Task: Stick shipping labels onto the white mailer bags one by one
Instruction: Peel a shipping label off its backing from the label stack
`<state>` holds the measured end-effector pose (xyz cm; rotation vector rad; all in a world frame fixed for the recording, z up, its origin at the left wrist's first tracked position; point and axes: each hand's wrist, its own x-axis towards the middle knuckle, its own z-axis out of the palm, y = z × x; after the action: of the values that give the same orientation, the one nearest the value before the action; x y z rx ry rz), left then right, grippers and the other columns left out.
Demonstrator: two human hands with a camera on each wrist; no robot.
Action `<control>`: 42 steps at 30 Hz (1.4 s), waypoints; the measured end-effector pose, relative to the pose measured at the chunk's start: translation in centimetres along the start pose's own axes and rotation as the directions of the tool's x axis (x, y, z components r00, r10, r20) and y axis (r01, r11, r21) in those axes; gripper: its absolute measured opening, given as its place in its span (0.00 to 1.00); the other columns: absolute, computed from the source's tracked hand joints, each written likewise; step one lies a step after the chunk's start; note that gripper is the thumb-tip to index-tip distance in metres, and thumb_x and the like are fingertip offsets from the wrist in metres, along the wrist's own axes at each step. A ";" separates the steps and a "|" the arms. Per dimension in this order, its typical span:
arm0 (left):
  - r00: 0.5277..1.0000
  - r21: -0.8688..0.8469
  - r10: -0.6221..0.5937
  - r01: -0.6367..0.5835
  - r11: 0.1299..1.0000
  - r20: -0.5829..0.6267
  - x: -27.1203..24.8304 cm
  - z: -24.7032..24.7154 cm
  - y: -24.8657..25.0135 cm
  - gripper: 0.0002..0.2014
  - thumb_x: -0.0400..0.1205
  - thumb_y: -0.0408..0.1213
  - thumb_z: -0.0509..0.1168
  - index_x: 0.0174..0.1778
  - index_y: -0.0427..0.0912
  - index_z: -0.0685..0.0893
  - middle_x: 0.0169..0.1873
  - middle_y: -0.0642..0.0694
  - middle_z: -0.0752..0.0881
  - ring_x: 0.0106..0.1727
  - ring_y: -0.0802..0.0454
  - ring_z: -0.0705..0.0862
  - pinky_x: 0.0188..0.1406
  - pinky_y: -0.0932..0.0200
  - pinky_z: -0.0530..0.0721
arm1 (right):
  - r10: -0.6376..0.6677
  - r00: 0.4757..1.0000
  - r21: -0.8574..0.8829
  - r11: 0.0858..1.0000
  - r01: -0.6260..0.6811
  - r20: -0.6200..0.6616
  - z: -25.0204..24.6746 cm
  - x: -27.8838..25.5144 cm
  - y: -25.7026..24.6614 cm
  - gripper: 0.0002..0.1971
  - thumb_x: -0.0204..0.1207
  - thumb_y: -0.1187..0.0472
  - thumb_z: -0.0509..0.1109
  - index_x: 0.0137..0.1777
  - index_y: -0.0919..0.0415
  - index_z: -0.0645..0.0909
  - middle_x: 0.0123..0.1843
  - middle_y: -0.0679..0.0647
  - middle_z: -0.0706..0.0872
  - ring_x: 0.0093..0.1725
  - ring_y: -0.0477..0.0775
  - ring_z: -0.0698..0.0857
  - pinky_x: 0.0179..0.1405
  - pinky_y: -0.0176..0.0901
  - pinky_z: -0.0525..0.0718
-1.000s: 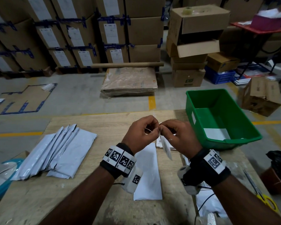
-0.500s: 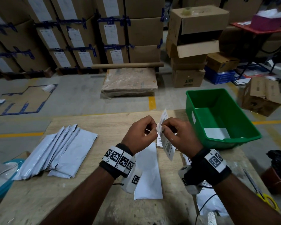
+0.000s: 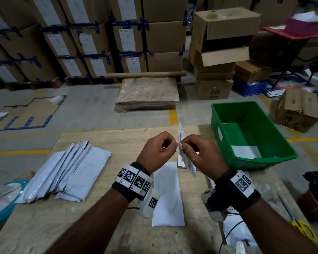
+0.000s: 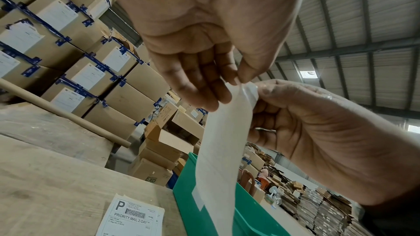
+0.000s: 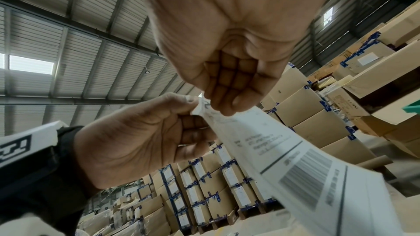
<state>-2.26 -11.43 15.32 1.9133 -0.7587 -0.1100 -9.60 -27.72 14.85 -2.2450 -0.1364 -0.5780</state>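
Above the middle of the wooden table (image 3: pixel 92 140), both hands hold one shipping label (image 3: pixel 189 165) on edge. My left hand (image 3: pixel 175 144) pinches its top corner between thumb and forefinger. My right hand (image 3: pixel 181 146) pinches the same corner from the other side. The left wrist view shows the label's (image 4: pixel 222 150) blank back hanging down; the right wrist view shows the label's (image 5: pixel 284 150) printed barcode face. One white mailer bag (image 3: pixel 167 195) lies flat under my wrists. A fanned stack of mailer bags (image 3: pixel 72 173) lies to the left.
A green bin (image 3: pixel 233 110) stands at the table's right with a white sheet inside. A stack of labels (image 4: pixel 131 216) lies beside it. Yellow-handled scissors (image 3: pixel 301 226) lie at the right edge and a blue bowl (image 3: pixel 0 208) at the left. Cardboard boxes (image 3: pixel 222 30) fill the floor behind.
The label hung below my right hand a second ago; it has turned so that part of it now stands above the fingers. Both hands stayed in place.
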 end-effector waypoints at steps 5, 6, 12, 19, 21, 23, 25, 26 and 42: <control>0.999 0.012 -0.040 0.040 0.999 -0.005 0.0 -0.2 0.0 0.05 0.82 0.34 0.66 0.42 0.39 0.78 0.34 0.44 0.84 0.31 0.56 0.79 0.34 0.60 0.80 | 0.029 0.999 0.009 1.000 -0.029 -0.035 -0.1 -0.2 0.5 0.04 0.77 0.61 0.66 0.42 0.58 0.82 0.37 0.46 0.84 0.36 0.44 0.82 0.34 0.49 0.82; 0.999 0.000 -0.043 0.043 0.999 -0.003 0.0 -0.2 0.0 0.04 0.82 0.34 0.66 0.42 0.39 0.78 0.35 0.42 0.85 0.32 0.51 0.80 0.35 0.57 0.82 | 0.034 0.999 0.011 0.999 -0.034 -0.032 -0.1 -0.2 0.6 0.04 0.77 0.61 0.67 0.42 0.58 0.81 0.37 0.45 0.84 0.36 0.44 0.83 0.35 0.49 0.83; 0.998 -0.054 -0.048 0.050 0.997 0.028 0.1 0.2 0.3 0.05 0.81 0.31 0.65 0.49 0.43 0.78 0.39 0.48 0.84 0.38 0.50 0.83 0.43 0.53 0.85 | 0.029 0.999 0.052 0.998 -0.027 -0.045 0.0 -0.2 0.1 0.08 0.74 0.70 0.69 0.47 0.56 0.78 0.38 0.40 0.83 0.37 0.43 0.82 0.35 0.35 0.80; 0.999 -0.024 -0.014 0.014 1.000 0.033 0.1 0.1 0.0 0.07 0.79 0.25 0.63 0.47 0.40 0.81 0.39 0.50 0.85 0.36 0.54 0.81 0.40 0.63 0.81 | -0.013 0.999 0.041 0.999 0.015 -0.038 0.2 -0.1 0.5 0.13 0.67 0.72 0.63 0.44 0.58 0.86 0.39 0.46 0.84 0.39 0.38 0.80 0.39 0.24 0.74; 1.000 -0.016 -0.011 0.012 1.000 0.028 0.2 0.0 -0.2 0.08 0.79 0.24 0.62 0.47 0.41 0.83 0.39 0.51 0.86 0.37 0.56 0.83 0.40 0.67 0.81 | 0.000 0.999 0.063 0.998 0.002 -0.036 0.2 -0.2 0.5 0.12 0.68 0.70 0.64 0.45 0.59 0.87 0.39 0.44 0.84 0.40 0.37 0.81 0.38 0.23 0.75; 1.000 -0.011 -0.017 0.018 1.000 0.017 0.3 0.0 -0.3 0.08 0.78 0.25 0.63 0.46 0.41 0.84 0.39 0.51 0.87 0.36 0.59 0.83 0.39 0.69 0.81 | -0.003 1.000 0.071 0.997 0.005 -0.020 0.2 -0.2 0.4 0.08 0.70 0.67 0.67 0.45 0.58 0.86 0.40 0.44 0.84 0.41 0.40 0.82 0.38 0.28 0.79; 1.000 -0.010 -0.031 0.031 0.999 0.001 0.3 0.1 -0.3 0.04 0.78 0.28 0.66 0.45 0.41 0.85 0.37 0.52 0.87 0.35 0.61 0.83 0.39 0.67 0.82 | 0.000 1.000 0.060 0.998 0.001 -0.014 0.2 -0.1 0.4 0.01 0.73 0.62 0.72 0.43 0.57 0.85 0.40 0.45 0.84 0.39 0.44 0.83 0.37 0.36 0.83; 0.999 -0.012 -0.034 0.034 0.999 -0.001 0.3 0.1 -0.3 0.01 0.78 0.32 0.68 0.44 0.41 0.85 0.36 0.52 0.87 0.35 0.61 0.84 0.39 0.65 0.83 | 0.008 1.000 0.042 0.999 -0.007 -0.022 0.2 -0.1 0.4 0.02 0.74 0.61 0.74 0.42 0.57 0.83 0.39 0.45 0.83 0.38 0.45 0.83 0.36 0.39 0.83; 0.990 0.165 -0.134 0.140 0.976 -0.050 0.8 -0.3 -2.0 0.03 0.79 0.40 0.69 0.44 0.47 0.81 0.28 0.56 0.80 0.30 0.62 0.78 0.33 0.65 0.77 | 0.148 0.986 0.081 0.987 -0.142 -0.075 -0.9 -0.4 0.9 0.22 0.74 0.66 0.73 0.66 0.53 0.75 0.36 0.49 0.81 0.38 0.45 0.82 0.40 0.41 0.84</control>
<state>-0.64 -11.10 13.98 2.1222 -0.6260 -0.0965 -9.98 -28.99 14.56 -2.1345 0.0463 -0.5744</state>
